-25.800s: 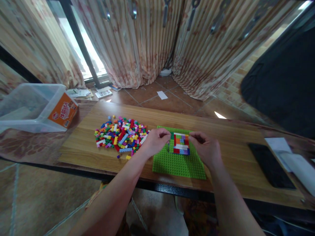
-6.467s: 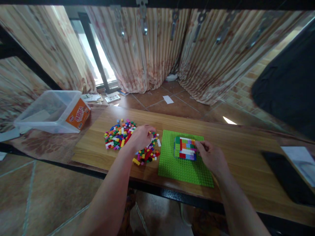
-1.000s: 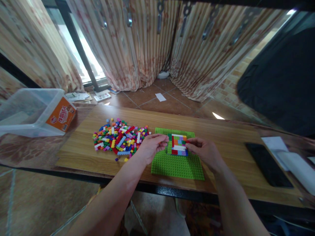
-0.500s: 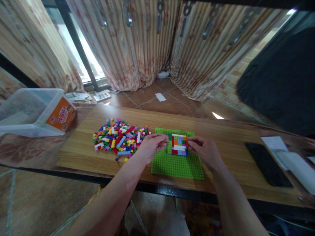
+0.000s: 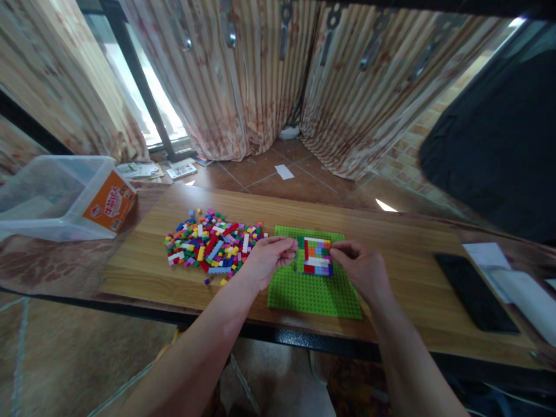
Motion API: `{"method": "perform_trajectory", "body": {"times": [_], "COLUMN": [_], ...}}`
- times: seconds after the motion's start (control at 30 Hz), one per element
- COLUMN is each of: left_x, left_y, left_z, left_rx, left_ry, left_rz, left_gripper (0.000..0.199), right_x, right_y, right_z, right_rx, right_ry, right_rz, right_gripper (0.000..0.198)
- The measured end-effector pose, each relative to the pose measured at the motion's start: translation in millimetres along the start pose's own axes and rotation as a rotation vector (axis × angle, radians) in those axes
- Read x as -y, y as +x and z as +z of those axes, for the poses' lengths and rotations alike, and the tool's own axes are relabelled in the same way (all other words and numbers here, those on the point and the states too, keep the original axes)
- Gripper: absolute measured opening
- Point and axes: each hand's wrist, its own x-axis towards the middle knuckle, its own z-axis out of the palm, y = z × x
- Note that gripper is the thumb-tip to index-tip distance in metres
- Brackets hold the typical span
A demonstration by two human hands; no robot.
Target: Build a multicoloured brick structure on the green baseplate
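The brick block (image 5: 317, 256) sits on the green baseplate (image 5: 311, 296), between my left hand (image 5: 271, 259) and my right hand (image 5: 362, 267)! Both curl inward, fingertips close together; whether they grip anything, I can't tell.

The left forearm (image 5: 208, 336) and right forearm (image 5: 408, 341) are bare and taper to slim wrists (image 5: 255, 279).

The plate (image 5: 313, 296), green and studded, lies flat right of the frame's lower centre. On its upper half sits the build (image 5: 319, 262), a low multicoloured block crossed by 2 white strips, 1 at the top. Bricks (image 5: 212, 249) lie loosely heaped left of centre.
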Motion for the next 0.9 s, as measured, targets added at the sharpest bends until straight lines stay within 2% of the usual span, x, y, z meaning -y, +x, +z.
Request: {"method": "perform_trajectory", "body": {"times": [0.27, 0.47, 0.7, 0.9], "left_x": [0.1, 0.1, -0.3, 1.6], "left_y": [0.0, -0.2, -1.6, -1.2], "left_z": [0.5, -0.5, -0.7, 1.1], "left_rx": [-0.003, -0.001, -0.002, -0.008], "left_ry": [0.010, 0.014, 0.022, 0.026], "left_rz": [-0.001, 0.005, 0.020, 0.013], "left_gripper": [0.014, 0.016, 0.017, 0.016], "right_x": [-8.4, -8.1, -10.8, -5.5], "right_y": [2.6, 3.0, 4.8, 4.0], "right_z": [2.7, 2.5, -3.8, -5.7], "right_rx": [0.091, 0.096, 0.099, 0.119], "right_ry": [0.117, 0.184, 0.060, 0.051], "right_rz": [0.061, 0.105, 0.073, 0.042], "right_gripper": [0.029, 0.030, 0.028, 0.029]}}
